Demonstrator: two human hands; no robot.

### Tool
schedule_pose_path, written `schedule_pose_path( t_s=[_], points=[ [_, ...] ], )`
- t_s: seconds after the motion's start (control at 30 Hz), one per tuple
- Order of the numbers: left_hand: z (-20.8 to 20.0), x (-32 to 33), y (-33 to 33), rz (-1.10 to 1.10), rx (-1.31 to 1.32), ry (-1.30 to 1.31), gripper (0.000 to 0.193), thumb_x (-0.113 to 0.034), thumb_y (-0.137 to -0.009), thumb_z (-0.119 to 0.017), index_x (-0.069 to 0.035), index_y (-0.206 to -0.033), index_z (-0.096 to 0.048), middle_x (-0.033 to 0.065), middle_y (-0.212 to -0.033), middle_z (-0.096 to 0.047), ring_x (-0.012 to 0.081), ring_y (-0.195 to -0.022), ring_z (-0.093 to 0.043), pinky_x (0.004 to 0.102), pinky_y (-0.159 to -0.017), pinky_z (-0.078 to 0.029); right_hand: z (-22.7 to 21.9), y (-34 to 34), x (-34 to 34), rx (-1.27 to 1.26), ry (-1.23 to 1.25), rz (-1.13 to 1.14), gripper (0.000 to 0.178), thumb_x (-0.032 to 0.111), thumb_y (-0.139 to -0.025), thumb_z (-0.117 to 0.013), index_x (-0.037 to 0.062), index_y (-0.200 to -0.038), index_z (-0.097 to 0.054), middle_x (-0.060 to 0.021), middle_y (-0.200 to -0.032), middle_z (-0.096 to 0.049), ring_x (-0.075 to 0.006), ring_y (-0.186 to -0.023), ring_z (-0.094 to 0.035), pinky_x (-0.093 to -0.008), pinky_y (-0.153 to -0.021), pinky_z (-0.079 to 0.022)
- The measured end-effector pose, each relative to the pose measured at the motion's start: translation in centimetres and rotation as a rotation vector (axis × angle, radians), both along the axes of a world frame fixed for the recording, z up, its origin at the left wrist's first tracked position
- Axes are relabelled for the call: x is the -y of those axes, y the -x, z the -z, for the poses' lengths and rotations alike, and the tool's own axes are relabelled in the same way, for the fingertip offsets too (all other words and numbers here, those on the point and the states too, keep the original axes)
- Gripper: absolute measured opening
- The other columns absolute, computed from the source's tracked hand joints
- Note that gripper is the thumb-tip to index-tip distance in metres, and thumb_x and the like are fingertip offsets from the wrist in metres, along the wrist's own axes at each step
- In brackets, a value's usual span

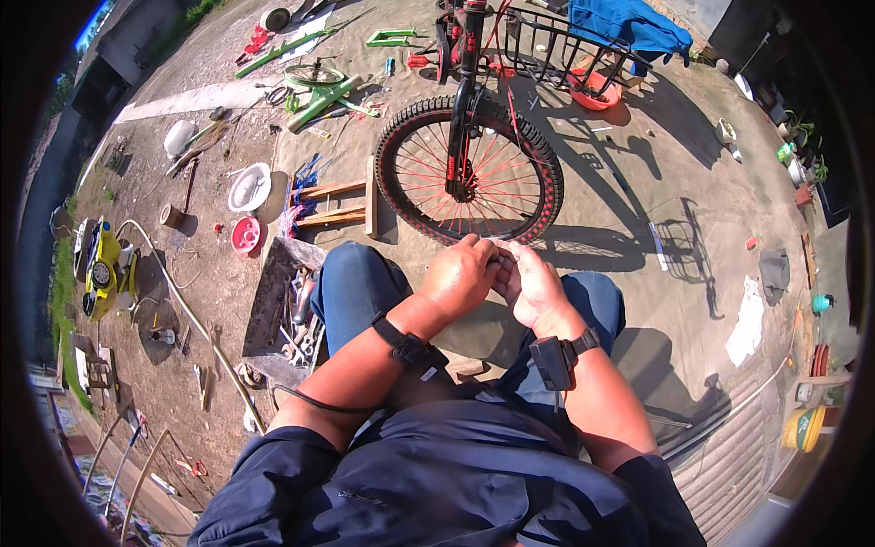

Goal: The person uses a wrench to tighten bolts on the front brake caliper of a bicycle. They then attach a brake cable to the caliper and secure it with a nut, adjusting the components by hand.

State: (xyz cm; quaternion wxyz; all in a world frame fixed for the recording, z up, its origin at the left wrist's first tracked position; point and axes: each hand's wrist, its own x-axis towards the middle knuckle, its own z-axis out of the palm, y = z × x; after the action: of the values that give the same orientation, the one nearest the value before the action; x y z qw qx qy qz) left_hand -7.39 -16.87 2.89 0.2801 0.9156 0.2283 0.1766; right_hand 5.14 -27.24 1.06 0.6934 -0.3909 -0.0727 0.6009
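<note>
Both hands meet above my knees, just this side of the bicycle's front wheel (469, 173). My left hand (460, 275) is closed, its fingers bent toward the right one. Opposite it, my right hand (533, 284) is closed too, thumb and fingers pressed together. A small dark bit shows between the fingertips, too little to name. The wheel has a knobby black tyre and red spokes, and its black fork (458, 137) rises from the hub. On each wrist sits a black strap with a small box.
An open metal toolbox (264, 314) with spanners stands by my left knee. Beyond it lie a wooden frame (371, 196), a white basin (249, 188) and a pink bowl (245, 235). Green frame parts (324, 102) lie farther off. A black wire basket (556, 50) hangs on the bicycle.
</note>
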Motion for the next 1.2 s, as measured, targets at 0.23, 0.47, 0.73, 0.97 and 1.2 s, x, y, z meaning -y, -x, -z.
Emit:
schedule_pose_path(
  t_s=[0.23,0.47,0.73,0.97,1.2],
  points=[
    [-2.1,-5.7,1.0,-0.127,0.176,-0.023,0.015,-0.015,-0.083,-0.072,-0.004,-0.090,-0.065,0.0158,-0.089,-0.062,0.0390,-0.079,-0.064,0.0474,-0.068,-0.053,-3.3,0.0,-6.8,0.028,-0.078,-0.084,0.041,0.030,-0.106,-0.039,0.0015,-0.127,-0.060,-0.0074,-0.117,-0.066,-0.0185,-0.106,-0.063,-0.0345,-0.098,-0.048],
    [-4.3,-14.2,-3.0,-0.189,0.389,0.617,0.015,-0.007,-0.089,-0.073,0.001,-0.089,-0.060,0.0062,-0.080,-0.066,0.0128,-0.071,-0.064,0.0298,-0.066,-0.053,-3.2,-6.0,-14.5,0.080,-0.086,-0.112,0.044,0.032,-0.101,-0.046,-0.0028,-0.123,-0.059,-0.0153,-0.116,-0.068,-0.0254,-0.107,-0.067,-0.0372,-0.094,-0.055],
    [-3.6,-22.0,-6.9,-0.214,0.685,1.143,0.013,-0.009,-0.093,-0.069,-0.004,-0.100,-0.060,0.0071,-0.091,-0.070,0.0124,-0.076,-0.065,0.0226,-0.060,-0.048,-2.6,-9.9,-19.2,0.031,-0.089,-0.104,0.040,0.028,-0.096,-0.049,-0.0020,-0.117,-0.064,-0.0129,-0.107,-0.070,-0.0248,-0.090,-0.072,-0.0328,-0.079,-0.059],
    [-1.8,-23.8,-6.3,-0.188,0.631,1.216,0.022,-0.011,-0.096,-0.068,0.000,-0.115,-0.065,0.0055,-0.095,-0.069,0.0133,-0.079,-0.066,0.0241,-0.063,-0.051,-3.0,-10.0,-21.2,0.007,-0.140,-0.047,0.042,0.028,-0.097,-0.045,-0.0040,-0.118,-0.062,-0.0171,-0.120,-0.068,-0.0265,-0.116,-0.063,-0.0392,-0.104,-0.048],
    [-1.2,-24.7,-6.5,-0.167,0.617,1.237,0.026,-0.015,-0.098,-0.067,0.001,-0.119,-0.064,0.0037,-0.098,-0.070,0.0081,-0.080,-0.062,0.0237,-0.068,-0.050,-3.3,-9.8,-22.3,-0.019,-0.102,-0.025,0.043,0.024,-0.097,-0.043,-0.0052,-0.124,-0.058,-0.0176,-0.127,-0.065,-0.0255,-0.118,-0.062,-0.0365,-0.105,-0.047]
  ],
)
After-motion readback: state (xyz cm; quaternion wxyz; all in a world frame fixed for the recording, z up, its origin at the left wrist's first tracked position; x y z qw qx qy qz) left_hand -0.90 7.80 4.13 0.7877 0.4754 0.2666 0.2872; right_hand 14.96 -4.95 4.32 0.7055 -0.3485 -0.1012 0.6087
